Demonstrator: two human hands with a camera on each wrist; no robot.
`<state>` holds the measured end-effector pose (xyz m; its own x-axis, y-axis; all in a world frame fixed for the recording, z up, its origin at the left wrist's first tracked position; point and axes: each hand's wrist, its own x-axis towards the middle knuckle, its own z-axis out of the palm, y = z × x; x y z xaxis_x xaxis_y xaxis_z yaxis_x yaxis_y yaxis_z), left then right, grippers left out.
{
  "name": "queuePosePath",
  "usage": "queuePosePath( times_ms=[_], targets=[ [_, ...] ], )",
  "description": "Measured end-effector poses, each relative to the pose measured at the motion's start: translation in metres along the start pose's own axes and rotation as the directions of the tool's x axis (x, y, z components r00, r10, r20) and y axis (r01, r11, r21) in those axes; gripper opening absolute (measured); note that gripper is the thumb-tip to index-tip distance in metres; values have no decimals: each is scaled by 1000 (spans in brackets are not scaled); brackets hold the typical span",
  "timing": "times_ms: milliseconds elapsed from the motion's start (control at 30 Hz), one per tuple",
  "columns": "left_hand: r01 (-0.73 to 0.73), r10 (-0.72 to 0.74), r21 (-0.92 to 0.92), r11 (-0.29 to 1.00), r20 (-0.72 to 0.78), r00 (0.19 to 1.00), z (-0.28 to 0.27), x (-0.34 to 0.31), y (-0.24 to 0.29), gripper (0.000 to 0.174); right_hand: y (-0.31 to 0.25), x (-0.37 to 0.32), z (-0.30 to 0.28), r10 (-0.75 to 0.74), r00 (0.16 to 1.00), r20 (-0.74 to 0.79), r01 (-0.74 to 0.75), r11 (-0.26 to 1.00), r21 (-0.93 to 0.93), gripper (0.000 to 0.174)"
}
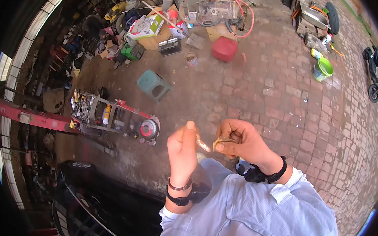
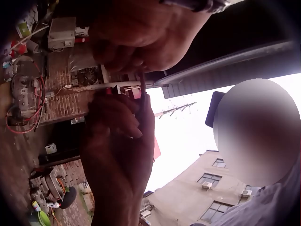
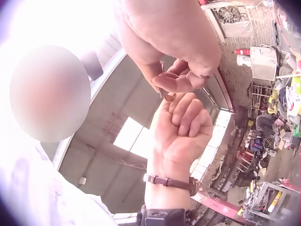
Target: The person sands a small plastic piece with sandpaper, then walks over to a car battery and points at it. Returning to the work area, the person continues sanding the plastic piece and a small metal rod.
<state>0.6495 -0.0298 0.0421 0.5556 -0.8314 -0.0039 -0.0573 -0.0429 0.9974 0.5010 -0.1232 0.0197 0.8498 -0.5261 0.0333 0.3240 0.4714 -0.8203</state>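
Brick paving (image 1: 282, 90) spreads behind. At lower centre I see the left hand (image 1: 182, 149), its grip curled round a thin strip (image 1: 203, 145), and the right hand (image 1: 242, 143) pinching a small tan piece (image 1: 221, 140).

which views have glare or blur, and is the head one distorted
Head view: sharp, but fisheye bends the red brick floor and darkens the corners. Left wrist view: sky backlights the left hand and right hand into dark shapes. Right wrist view: glare whitens the upper left.
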Motion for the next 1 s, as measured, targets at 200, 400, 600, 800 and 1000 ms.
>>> queuePosePath(
  times_ms=[200,400,600,800,1000],
  targets=[
    [-7,7,19,1000,38,999,16,-6,7,44,4,3,7,38,999,-17,-39,999,-24,17],
    [-23,23,10,1000,42,999,17,-8,-2,43,8,0,4,-17,1000,13,18,997,-81,19],
    [-10,10,-34,999,25,1000,10,-6,-8,41,9,-1,6,24,999,24,-22,997,-69,20],
    [35,-35,-61,998,5,999,18,-14,-4,41,8,5,12,-14,1000,-20,14,1000,28,20],
    [39,-37,-95,995,27,999,18,-10,-7,40,7,4,10,-5,999,-40,2,997,-77,20]
  ],
)
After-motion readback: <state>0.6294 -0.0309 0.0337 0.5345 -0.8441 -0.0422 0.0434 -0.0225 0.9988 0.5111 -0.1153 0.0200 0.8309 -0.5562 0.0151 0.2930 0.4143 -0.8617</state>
